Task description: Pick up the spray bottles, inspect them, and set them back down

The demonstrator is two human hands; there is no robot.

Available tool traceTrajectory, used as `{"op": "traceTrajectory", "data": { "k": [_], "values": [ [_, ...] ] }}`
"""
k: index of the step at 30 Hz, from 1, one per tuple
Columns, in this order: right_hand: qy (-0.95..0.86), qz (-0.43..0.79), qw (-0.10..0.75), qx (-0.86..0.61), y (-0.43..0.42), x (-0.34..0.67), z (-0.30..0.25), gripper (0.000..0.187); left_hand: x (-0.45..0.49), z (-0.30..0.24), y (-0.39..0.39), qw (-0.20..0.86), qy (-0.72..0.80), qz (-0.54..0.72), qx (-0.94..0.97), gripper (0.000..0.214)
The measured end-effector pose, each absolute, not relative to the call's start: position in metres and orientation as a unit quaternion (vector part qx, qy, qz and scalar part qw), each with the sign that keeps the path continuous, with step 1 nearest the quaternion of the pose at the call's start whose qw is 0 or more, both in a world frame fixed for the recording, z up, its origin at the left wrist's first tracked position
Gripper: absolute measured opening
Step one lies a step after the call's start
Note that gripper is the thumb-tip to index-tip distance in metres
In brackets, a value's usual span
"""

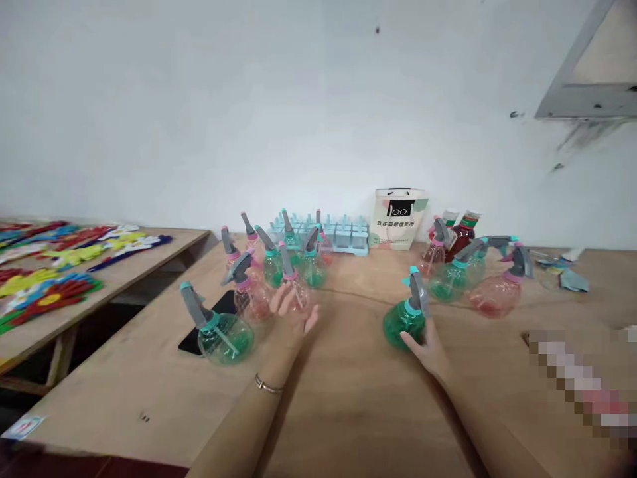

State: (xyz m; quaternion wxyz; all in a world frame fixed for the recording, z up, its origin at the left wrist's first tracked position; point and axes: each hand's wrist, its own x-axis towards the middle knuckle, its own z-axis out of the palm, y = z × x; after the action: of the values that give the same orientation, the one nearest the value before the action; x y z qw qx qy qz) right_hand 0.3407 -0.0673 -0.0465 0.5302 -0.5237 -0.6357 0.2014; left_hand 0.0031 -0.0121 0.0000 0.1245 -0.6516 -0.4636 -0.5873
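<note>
Gripping a green bottle (404,324) low on its round body, the right hand (428,348) had its fingers curled against the bottle, which stood upright on the surface (348,398). The left hand (293,312) was open, palm up, fingers spread, touching a pink bottle (294,287) at the edge of a cluster of sprayers. Just left of it stood another green sprayer (225,337) beside a black phone (199,332). Farther right stood three more sprayers (478,279). Behind were a blue ice-pop mould (343,236) and a paper bag (398,218). Coloured foam shapes (54,279) lay on a side table, well apart.
</note>
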Motion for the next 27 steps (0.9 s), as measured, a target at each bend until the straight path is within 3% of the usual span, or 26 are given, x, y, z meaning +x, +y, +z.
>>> {"op": "traceTrajectory", "data": {
  "k": [4,9,17,22,27],
  "values": [
    [-0.689,0.279,0.474,-0.473,-0.076,0.329,-0.039,0.085,0.043,0.010,-0.039,0.024,-0.338,-0.549,-0.764,0.080],
    [-0.724,0.349,0.448,-0.391,-0.086,0.300,-0.030,0.083,0.092,0.022,-0.073,-0.192,-0.283,-0.477,-0.810,0.118],
    [-0.726,0.375,0.433,-0.382,-0.093,0.274,-0.029,0.092,0.095,0.021,-0.085,-0.238,-0.372,-0.491,-0.751,0.098],
    [-0.785,0.236,0.438,-0.370,-0.086,0.289,-0.032,0.090,0.099,0.025,-0.088,-0.241,-0.382,-0.496,-0.742,0.091],
    [-0.619,-0.075,0.587,-0.516,-0.044,0.353,-0.026,0.063,0.094,0.026,-0.086,-0.240,-0.361,-0.497,-0.752,0.076]
  ]
}}
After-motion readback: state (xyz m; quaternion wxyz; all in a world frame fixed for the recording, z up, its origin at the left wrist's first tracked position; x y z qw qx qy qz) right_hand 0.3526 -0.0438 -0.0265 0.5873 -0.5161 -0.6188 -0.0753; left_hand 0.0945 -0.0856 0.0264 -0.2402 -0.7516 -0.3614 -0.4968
